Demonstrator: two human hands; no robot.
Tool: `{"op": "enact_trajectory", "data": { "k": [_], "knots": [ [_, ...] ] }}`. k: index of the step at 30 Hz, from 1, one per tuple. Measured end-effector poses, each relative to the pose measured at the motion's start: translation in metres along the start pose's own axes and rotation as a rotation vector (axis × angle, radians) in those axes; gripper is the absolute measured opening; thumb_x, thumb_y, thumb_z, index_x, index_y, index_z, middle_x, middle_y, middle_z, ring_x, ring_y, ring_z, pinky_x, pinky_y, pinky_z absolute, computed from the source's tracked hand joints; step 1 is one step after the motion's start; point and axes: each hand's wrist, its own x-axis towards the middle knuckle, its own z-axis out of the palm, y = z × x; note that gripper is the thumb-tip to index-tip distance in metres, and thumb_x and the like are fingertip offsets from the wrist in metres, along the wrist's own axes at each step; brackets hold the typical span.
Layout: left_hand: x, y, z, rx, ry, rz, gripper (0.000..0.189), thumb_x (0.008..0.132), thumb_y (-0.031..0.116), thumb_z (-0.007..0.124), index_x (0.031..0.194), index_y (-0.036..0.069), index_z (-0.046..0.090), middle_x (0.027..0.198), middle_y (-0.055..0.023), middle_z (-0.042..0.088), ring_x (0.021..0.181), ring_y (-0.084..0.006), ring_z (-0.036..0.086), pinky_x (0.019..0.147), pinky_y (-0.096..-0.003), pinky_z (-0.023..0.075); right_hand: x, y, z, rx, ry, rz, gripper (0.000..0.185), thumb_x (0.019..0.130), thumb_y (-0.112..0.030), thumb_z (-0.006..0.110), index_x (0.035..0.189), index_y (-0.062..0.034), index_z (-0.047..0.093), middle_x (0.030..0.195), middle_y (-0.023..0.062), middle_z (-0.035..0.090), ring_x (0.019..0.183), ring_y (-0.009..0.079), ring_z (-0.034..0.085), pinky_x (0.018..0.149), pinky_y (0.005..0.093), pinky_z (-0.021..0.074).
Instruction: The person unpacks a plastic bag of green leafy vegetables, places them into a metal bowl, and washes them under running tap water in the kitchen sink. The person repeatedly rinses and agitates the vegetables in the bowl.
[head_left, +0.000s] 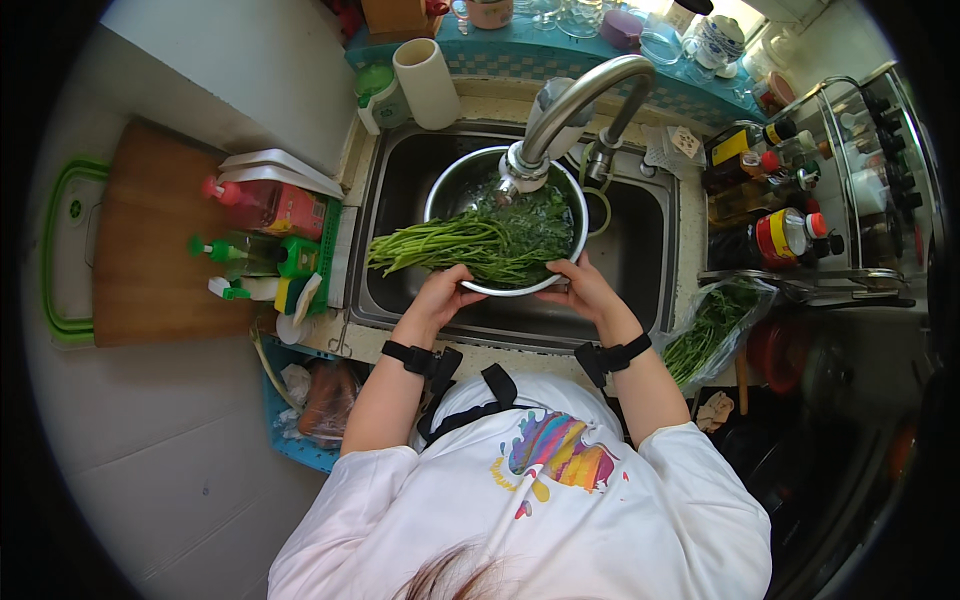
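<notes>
Both my hands hold the near rim of a round stainless steel basin (579, 196) in the sink. My left hand (444, 294) grips it at the near left, thumb over the rim. On the near right my right hand (586, 289) grips it the same way, fingers under the edge. A bunch of leafy greens (465, 244) lies in the basin, its stems sticking out over the left rim and its leaves in water. The head of a metal faucet (525, 169) is right above the basin, and the water below it is bubbling.
The basin sits within a steel double sink (634, 247). Soap bottles stand in a green basket (330, 247) to the left, beside a wooden cutting board (169, 240). More greens in a plastic bag (712, 330) lie at the right, near a rack of sauce bottles (780, 236).
</notes>
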Motion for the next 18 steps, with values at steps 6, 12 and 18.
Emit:
{"op": "enact_trajectory", "data": {
  "k": [6,12,18],
  "knots": [
    [-0.007,-0.003,-0.018,0.013,0.052,0.063,0.013,0.086,0.004,0.053,0.093,-0.006,0.058,0.092,-0.0126,0.062,0.08,-0.0222,0.066,0.065,-0.0323,0.0625,0.029,-0.064,-0.029,-0.341,0.342,-0.291,0.046,0.093,-0.031,0.061,0.13,-0.0069,0.049,0.111,0.006,0.061,0.091,0.0173,0.062,0.075,0.0289,0.0504],
    [-0.012,-0.011,-0.037,-0.095,0.119,-0.004,0.013,0.086,0.003,0.053,0.092,-0.007,0.057,0.088,-0.013,0.062,0.073,-0.0226,0.067,0.062,-0.0326,0.063,0.098,-0.095,-0.06,-0.339,0.366,-0.694,0.028,0.094,-0.019,0.055,0.11,0.0004,0.067,0.092,0.0074,0.071,0.08,0.0118,0.064,0.071,0.0264,0.0503],
    [-0.036,-0.018,-0.053,-0.087,0.093,0.038,0.013,0.084,0.003,0.054,0.091,-0.007,0.057,0.086,-0.0129,0.062,0.072,-0.0231,0.067,0.06,-0.0333,0.0629,0.105,-0.126,-0.056,-0.188,0.293,-0.707,0.031,0.096,-0.02,0.054,0.112,0.0045,0.063,0.102,0.0094,0.069,0.091,0.0155,0.065,0.077,0.027,0.0511]
  ]
}}
